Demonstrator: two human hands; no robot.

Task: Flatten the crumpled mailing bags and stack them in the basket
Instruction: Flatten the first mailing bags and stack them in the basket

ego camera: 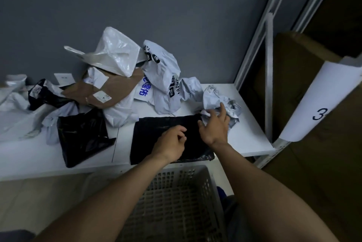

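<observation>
A person's left hand [170, 141] rests with curled fingers on a flat black bag [145, 138] on the shelf [244, 136]; whether it pinches the film cannot be told. The right hand [214, 126], fingers spread and holding nothing, touches a crumpled grey bag [219, 100] at the black bag's far right corner. The basket [176, 171] waits just below the black bag's near edge. Dragging the grey bag across could ruck the slick black one or sweep it off the shelf unstacked.
</observation>
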